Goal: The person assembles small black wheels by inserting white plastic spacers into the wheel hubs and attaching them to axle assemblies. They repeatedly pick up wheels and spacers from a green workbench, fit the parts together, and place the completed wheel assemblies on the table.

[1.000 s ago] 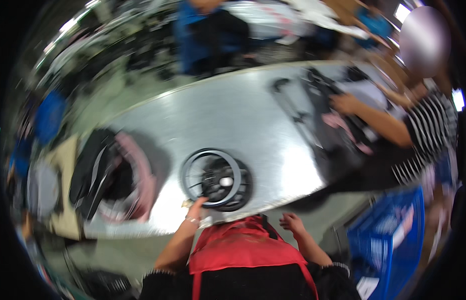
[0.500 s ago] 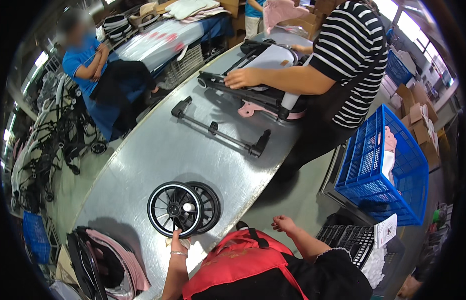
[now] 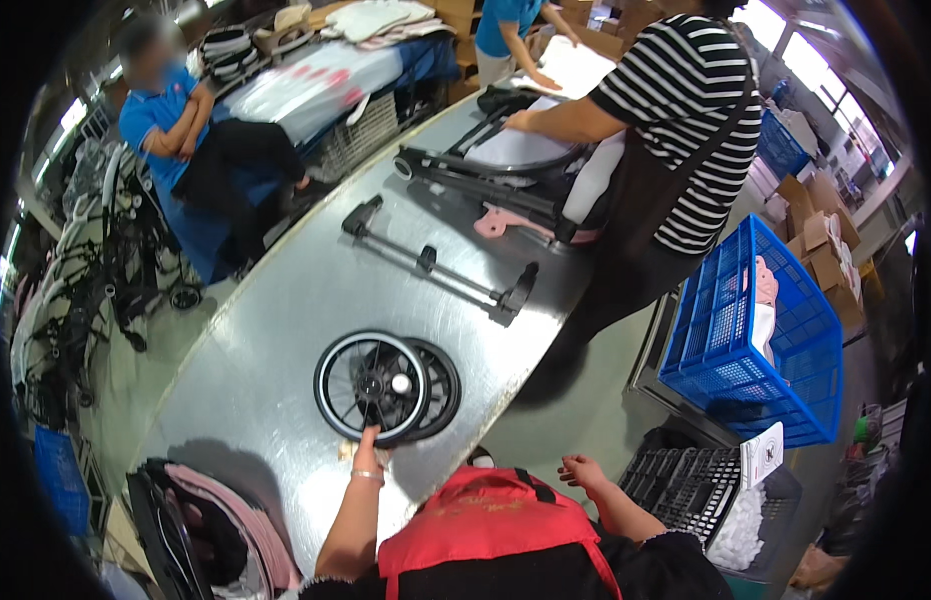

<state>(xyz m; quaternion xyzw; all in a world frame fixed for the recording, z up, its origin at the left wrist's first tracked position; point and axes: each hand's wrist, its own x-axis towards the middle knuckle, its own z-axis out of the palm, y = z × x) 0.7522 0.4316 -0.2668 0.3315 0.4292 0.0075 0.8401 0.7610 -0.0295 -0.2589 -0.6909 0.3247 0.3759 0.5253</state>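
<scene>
My left hand (image 3: 367, 447) reaches forward onto the metal tabletop (image 3: 276, 300), fingers held together and stretched out, the fingertips touching the near rim of the black wheels (image 3: 386, 387). It grips nothing; it only rests against the tyre. The wheels lie flat, one stacked on the other and shifted a little to the right, close to the tabletop's near edge, with a white hub cap showing in the middle of the upper one. My right hand (image 3: 584, 472) hangs off the tabletop, over the floor, fingers loosely spread and empty, well apart from the wheels.

Farther along the tabletop lies a long black axle bar (image 3: 441, 265) with brackets at both ends. Beyond it a person in a striped shirt (image 3: 691, 120) leans over a folded black stroller frame (image 3: 486, 170) with a pink part beside it. To my right stands a blue plastic crate (image 3: 756, 340). At the tabletop's near left end sits a black and pink fabric bundle (image 3: 201, 520), possibly a stroller seat, though it is blurred there.
</scene>
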